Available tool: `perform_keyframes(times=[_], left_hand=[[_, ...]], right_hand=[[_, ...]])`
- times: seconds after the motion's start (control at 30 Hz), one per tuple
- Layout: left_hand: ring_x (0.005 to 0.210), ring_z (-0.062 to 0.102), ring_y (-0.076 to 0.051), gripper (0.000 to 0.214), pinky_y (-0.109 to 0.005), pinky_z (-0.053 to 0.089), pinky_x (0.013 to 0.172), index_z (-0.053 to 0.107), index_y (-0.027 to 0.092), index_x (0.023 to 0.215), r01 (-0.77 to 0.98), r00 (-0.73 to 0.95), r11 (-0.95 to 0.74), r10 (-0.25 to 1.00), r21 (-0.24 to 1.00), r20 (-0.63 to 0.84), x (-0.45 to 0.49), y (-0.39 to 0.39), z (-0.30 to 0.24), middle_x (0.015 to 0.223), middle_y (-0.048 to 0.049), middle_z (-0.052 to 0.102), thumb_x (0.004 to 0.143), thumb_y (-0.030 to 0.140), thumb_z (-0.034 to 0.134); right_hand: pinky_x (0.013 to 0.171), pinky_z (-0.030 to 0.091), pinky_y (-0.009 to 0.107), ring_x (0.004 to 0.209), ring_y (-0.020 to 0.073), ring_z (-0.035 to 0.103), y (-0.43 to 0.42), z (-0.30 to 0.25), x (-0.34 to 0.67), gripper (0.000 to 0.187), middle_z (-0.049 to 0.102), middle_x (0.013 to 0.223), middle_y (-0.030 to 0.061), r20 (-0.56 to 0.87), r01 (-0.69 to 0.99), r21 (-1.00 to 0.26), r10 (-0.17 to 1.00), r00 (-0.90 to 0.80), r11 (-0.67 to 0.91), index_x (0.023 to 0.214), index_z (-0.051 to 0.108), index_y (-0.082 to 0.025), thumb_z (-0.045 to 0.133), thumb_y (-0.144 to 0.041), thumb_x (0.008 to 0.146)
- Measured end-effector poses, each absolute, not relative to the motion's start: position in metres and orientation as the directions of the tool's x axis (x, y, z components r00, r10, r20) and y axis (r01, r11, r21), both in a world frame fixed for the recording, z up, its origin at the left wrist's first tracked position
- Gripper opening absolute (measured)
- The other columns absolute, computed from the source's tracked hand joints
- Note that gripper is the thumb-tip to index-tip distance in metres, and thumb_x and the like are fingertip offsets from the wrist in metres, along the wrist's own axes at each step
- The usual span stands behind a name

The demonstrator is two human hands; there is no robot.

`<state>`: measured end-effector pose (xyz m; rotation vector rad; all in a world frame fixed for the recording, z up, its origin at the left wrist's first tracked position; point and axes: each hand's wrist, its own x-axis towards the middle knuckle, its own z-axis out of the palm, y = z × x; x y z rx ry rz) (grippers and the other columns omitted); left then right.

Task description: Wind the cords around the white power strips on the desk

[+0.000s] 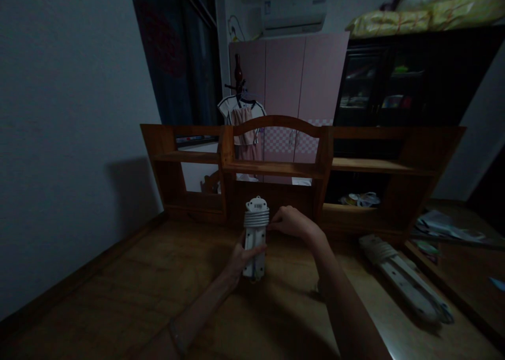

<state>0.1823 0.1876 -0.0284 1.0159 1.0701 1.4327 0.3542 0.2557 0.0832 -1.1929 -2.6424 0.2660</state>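
A white power strip (256,236) stands upright above the wooden desktop, its underside and a label facing me. Its cord (256,218) is wound in several turns around the upper part. My left hand (242,257) is closed around the strip's lower half, with the thumb across its face. Beside the wound cord, my right hand (290,222) has its fingers pinched together at the strip's right edge; what sits between the fingertips is too dark to make out. To the right, a second power strip (406,281) lies on the desktop, with cord wrapped round its far end.
A wooden shelf unit (272,168) runs along the back of the desktop (158,286). A small object (315,289) lies by my right forearm. Plastic bags (361,198) rest on the right shelf. A wall (79,165) borders the left side.
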Motion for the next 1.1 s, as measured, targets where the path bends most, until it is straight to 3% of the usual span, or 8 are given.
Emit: perform_keyframes(times=[0.2,0.43,0.67,0.87,1.1], left_hand=[[0.071,0.066,-0.019,0.047,-0.029,0.052,0.064,0.057,0.017,0.108,-0.251,-0.047,-0.085,0.996,0.964,0.075,0.184,0.188,-0.041,0.086,-0.0057,0.067,0.068,0.035,0.074],[0.083,0.066,-0.021,0.051,-0.028,0.050,0.070,0.063,0.016,0.105,-0.113,-0.266,-0.172,0.954,0.979,0.137,0.174,0.201,-0.047,0.097,-0.0091,0.070,0.063,0.041,0.077],[0.084,0.064,-0.023,0.049,-0.030,0.049,0.072,0.062,0.015,0.102,0.044,-0.403,-0.195,0.894,0.980,0.196,0.168,0.206,-0.047,0.095,-0.0097,0.068,0.066,0.045,0.073],[0.088,0.063,-0.022,0.051,-0.029,0.048,0.072,0.058,0.015,0.106,0.065,-0.451,-0.161,0.876,0.985,0.173,0.159,0.211,-0.052,0.100,-0.0108,0.066,0.068,0.047,0.070],[0.080,0.062,-0.022,0.049,-0.029,0.047,0.066,0.057,0.013,0.103,0.152,-0.299,-0.147,0.936,0.977,0.187,0.172,0.209,-0.058,0.092,-0.0099,0.065,0.066,0.043,0.069]], right_hand=[[0.060,0.037,0.018,0.075,0.0141,0.064,0.261,0.079,0.357,0.025,0.072,0.083,0.0023,0.108,0.728,-0.294,0.779,-0.618,0.619,0.089,0.075,-0.024,0.061,-0.042,0.078],[0.053,0.036,0.017,0.064,0.0114,0.061,0.273,0.071,0.372,0.022,0.070,0.073,0.0029,0.009,0.775,-0.332,0.824,-0.567,0.537,0.090,0.073,-0.018,0.059,-0.031,0.079],[0.052,0.037,0.017,0.066,0.0118,0.061,0.276,0.072,0.373,0.019,0.069,0.075,0.0029,-0.027,0.808,-0.319,0.847,-0.530,0.496,0.090,0.072,-0.017,0.061,-0.026,0.077],[0.062,0.040,0.019,0.079,0.0153,0.064,0.259,0.087,0.366,0.019,0.070,0.090,0.0058,0.057,0.832,-0.263,0.869,-0.491,0.488,0.094,0.070,-0.020,0.062,-0.026,0.078],[0.069,0.041,0.027,0.088,0.0229,0.065,0.204,0.118,0.342,0.020,0.069,0.091,0.0088,0.177,0.825,-0.166,0.839,-0.515,0.541,0.090,0.072,-0.021,0.055,-0.026,0.081]])
